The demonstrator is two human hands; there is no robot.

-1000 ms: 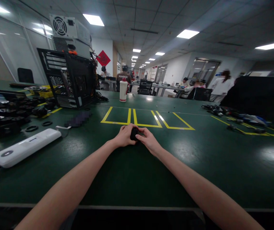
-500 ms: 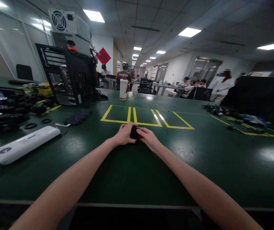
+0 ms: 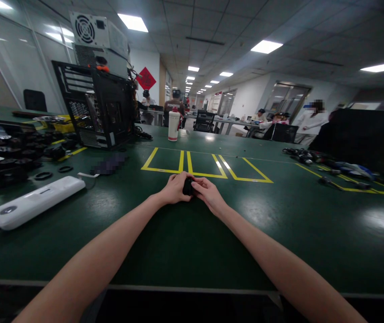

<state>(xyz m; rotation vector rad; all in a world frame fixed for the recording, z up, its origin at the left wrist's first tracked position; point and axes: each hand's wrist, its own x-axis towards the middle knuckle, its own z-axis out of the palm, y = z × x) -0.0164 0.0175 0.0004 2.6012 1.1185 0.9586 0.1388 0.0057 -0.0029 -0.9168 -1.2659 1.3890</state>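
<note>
A small black object (image 3: 187,186), too dark and too covered to name, is between my hands over the middle of the green table (image 3: 192,242). My left hand (image 3: 175,187) is wrapped round its left side, thumb towards me and fingers on the far side. From the right, my right hand (image 3: 209,193) pinches at the object with thumb and fingertips close together. Much of the object is hidden by the fingers. Just beyond the hands, yellow tape outlines (image 3: 206,176) mark the tabletop.
A white power strip (image 3: 35,202) lies to the left, near black rings (image 3: 43,176) and dark parts. An open black computer case (image 3: 107,107) carries power supplies (image 3: 99,33). A white cup (image 3: 173,126) stands beyond the tape. Cables (image 3: 299,154) lie right. People sit in the background.
Both hands stay on the black object with almost no visible movement. The whole view has shifted very slightly.
</note>
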